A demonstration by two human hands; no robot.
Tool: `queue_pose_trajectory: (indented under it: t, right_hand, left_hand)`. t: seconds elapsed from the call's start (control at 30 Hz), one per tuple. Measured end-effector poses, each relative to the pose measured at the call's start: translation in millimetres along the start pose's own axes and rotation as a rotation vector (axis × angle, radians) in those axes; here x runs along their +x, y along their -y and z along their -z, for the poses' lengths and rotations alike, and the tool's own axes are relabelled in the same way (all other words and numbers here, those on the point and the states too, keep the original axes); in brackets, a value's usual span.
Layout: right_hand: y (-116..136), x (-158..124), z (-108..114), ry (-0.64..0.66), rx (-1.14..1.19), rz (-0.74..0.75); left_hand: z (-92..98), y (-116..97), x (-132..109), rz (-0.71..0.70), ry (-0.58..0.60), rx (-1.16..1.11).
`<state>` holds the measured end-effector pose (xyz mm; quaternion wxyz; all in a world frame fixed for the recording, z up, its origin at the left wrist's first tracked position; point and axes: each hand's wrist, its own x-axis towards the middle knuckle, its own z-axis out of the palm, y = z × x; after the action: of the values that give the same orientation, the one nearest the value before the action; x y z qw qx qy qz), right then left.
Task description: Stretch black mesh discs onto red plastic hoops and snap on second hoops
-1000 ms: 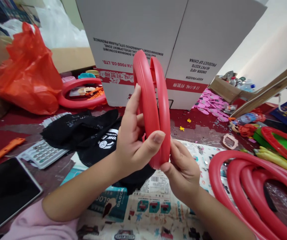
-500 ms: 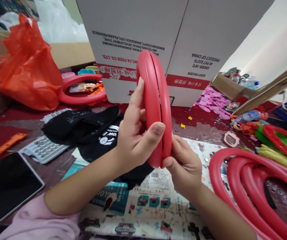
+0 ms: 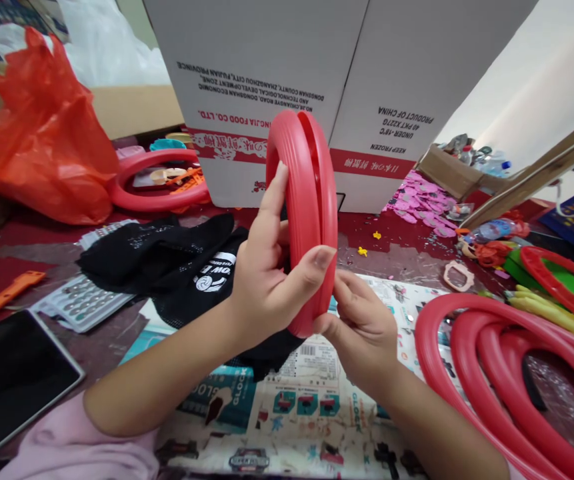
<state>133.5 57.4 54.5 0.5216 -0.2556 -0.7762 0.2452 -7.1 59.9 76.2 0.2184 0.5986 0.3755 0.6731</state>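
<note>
In the head view, a red plastic ring (seemingly two halves pressed together) is held upright and edge-on before a white cardboard box. It is clasped by the left hand, thumb across the rim, and its lower edge is pinched by the right hand.

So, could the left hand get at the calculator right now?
Probably not as is: the left hand grips the red rings with the right hand. The calculator lies on that side, its far edge under black cloth.
</note>
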Motion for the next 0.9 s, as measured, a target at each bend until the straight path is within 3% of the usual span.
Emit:
queue_pose_trajectory:
  t: [0.27, 0.5, 0.7, 0.9]
  right_hand:
    - [8.2, 3.1, 6.8, 0.099, -0.074, 0.131]
    - [0.0, -7.7, -10.3, 0.059, -0.249, 0.189]
    - [-3.6, -14.1, -25.0, -0.003, -0.463, 0.293]
    - [-5.5, -16.6, -28.5, 0.078, -0.446, 0.346]
  left_hand:
    - [5.2, -1.6, -3.5, -0.026, 0.024, 0.031]
    - [7.8, -2.2, 3.6, -0.083, -0.034, 0.138]
    - [22.7, -35.4, 15.0, 0.106, 0.143, 0.629]
    - [26.1, -34.0, 9.9, 0.260, 0.191, 0.571]
